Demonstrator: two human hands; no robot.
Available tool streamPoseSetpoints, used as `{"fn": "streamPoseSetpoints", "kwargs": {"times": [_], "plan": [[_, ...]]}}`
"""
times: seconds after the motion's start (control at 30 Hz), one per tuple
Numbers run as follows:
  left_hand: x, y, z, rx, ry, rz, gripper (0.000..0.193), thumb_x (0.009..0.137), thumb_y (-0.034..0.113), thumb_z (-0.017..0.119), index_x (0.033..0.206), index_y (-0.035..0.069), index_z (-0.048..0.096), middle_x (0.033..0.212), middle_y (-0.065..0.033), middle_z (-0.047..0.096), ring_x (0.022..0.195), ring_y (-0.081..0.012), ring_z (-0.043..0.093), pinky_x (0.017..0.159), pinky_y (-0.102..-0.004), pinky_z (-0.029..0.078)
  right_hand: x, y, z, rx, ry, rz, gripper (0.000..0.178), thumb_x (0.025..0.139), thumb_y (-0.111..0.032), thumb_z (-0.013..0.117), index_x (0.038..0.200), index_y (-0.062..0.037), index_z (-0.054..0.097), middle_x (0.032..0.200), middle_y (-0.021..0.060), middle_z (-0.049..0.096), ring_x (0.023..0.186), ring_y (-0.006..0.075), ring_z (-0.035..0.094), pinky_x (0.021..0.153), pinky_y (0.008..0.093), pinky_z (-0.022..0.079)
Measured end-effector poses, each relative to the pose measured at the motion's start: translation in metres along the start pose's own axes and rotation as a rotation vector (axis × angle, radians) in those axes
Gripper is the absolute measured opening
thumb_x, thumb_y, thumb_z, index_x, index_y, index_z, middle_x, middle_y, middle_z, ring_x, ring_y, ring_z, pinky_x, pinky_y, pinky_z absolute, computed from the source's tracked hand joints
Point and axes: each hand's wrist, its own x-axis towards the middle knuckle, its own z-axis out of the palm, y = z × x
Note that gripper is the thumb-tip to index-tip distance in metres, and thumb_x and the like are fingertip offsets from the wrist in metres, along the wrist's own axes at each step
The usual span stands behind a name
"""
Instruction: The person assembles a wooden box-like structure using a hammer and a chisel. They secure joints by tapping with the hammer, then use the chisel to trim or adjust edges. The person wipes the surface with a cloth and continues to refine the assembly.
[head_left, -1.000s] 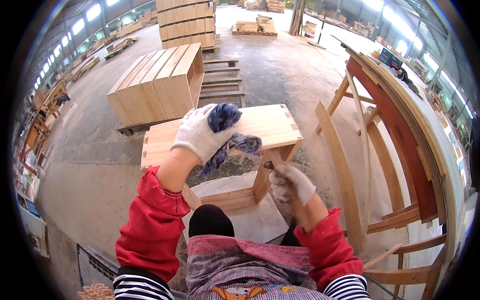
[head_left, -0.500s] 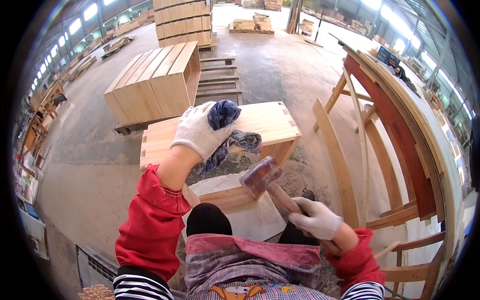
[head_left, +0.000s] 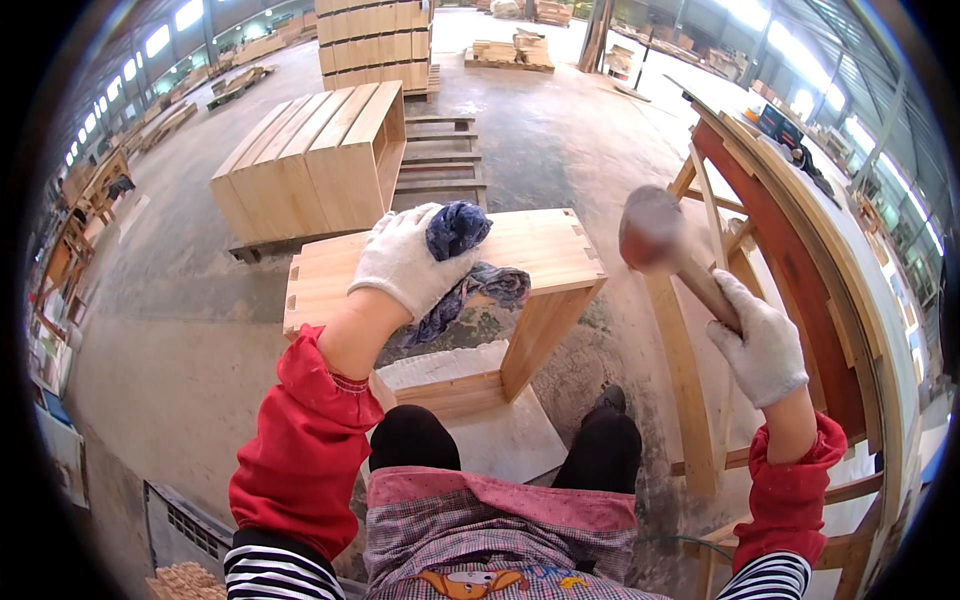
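A pale wooden box frame (head_left: 540, 245) with finger-jointed corners stands on a light sheet before my knees, its open side toward me. On its top rests my left hand (head_left: 405, 258), white-gloved and closed around a bunched dark blue patterned cloth (head_left: 460, 230) that hangs over the near edge. To the right, my right hand (head_left: 765, 340), also gloved, grips the wooden handle of a mallet (head_left: 650, 230). The mallet's reddish-brown head is raised to the right of the frame, apart from it and slightly blurred.
Beyond the frame, several joined wooden boxes (head_left: 310, 150) sit on a pallet, with a taller stack (head_left: 375, 45) behind. A workbench (head_left: 800, 230) with slanted boards (head_left: 685, 390) leaning by it runs along my right. A bundle of sticks (head_left: 185, 583) lies at lower left.
My right hand has swung the mallet up and to the right, away from the frame's near side. My left hand stays on the frame with the cloth.
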Motion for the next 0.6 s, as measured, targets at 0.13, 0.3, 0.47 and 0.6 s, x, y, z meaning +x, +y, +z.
{"fn": "streamPoseSetpoints", "kwargs": {"times": [0.13, 0.3, 0.47, 0.6], "plan": [[0.004, -0.002, 0.0, 0.03, -0.045, 0.0, 0.039, 0.083, 0.039, 0.069, 0.112, 0.013, 0.069, 0.114, -0.0135, 0.066, 0.11, -0.035, 0.058, 0.1, -0.042, 0.042, -0.008, 0.006, 0.027, 0.436, 0.122, -0.072, 0.054, 0.083, -0.015, 0.068, 0.135, -0.008, 0.055, 0.11, 0.0254, 0.065, 0.101, 0.0398, 0.064, 0.085, 0.0447, 0.051], [0.001, -0.002, -0.001, 0.016, -0.031, -0.006, 0.04, 0.084, 0.04, 0.068, 0.113, 0.012, 0.068, 0.114, -0.0136, 0.066, 0.11, -0.035, 0.058, 0.1, -0.0423, 0.042, 0.002, -0.006, 0.005, 0.013, 0.004, 0.001, 0.053, 0.085, -0.011, 0.066, 0.136, -0.0076, 0.053, 0.106, 0.0277, 0.065, 0.099, 0.0432, 0.064, 0.084, 0.0439, 0.051], [0.005, -0.006, 0.002, 0.032, -0.004, 0.003, 0.042, 0.085, 0.043, 0.067, 0.113, 0.012, 0.068, 0.115, -0.0141, 0.066, 0.11, -0.0349, 0.058, 0.1, -0.0424, 0.042, -0.007, 0.001, 0.028, 0.185, 0.094, -0.076, 0.053, 0.085, -0.014, 0.066, 0.136, -0.0077, 0.054, 0.103, 0.0264, 0.066, 0.095, 0.0415, 0.065, 0.081, 0.0459, 0.052], [0.002, -0.014, 0.006, 0.046, -0.015, 0.003, 0.044, 0.085, 0.045, 0.066, 0.114, 0.012, 0.068, 0.115, -0.0144, 0.066, 0.11, -0.0352, 0.058, 0.1, -0.0426, 0.042, 0.002, -0.002, 0.019, -0.006, -0.007, 0.067, 0.054, 0.085, -0.012, 0.066, 0.137, -0.0064, 0.053, 0.107, 0.0285, 0.065, 0.097, 0.0415, 0.065, 0.083, 0.043, 0.052]]}}
